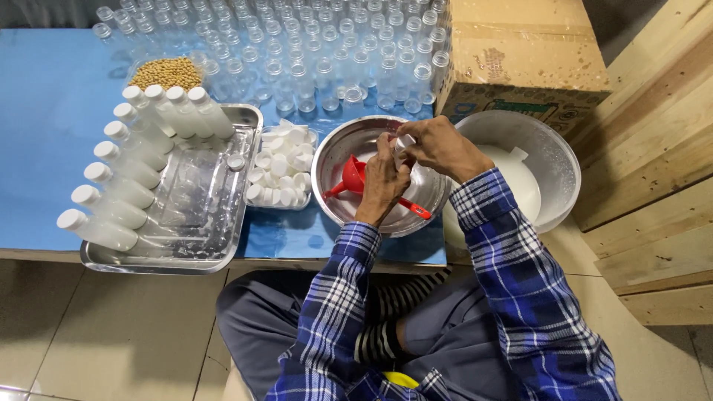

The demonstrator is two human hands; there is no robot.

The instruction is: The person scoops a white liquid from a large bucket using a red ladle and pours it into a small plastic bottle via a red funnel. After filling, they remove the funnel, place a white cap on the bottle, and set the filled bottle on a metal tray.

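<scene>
White bottle (402, 145) pinched upright over steel bowl (338, 152) | left hand (381, 183) gripping body | right hand (440, 146) fingers closed on cap | red funnel (352, 175) lying beneath | risk: crooked cap, likely leak; loose grip, likely spill into bowl

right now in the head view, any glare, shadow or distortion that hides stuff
Head view: glare streaks the metal tray and steel bowl; the clear empty bottles blend together at the top; wide-angle bending curves the table edge; both hands, left hand and right hand, are sharp.
</scene>
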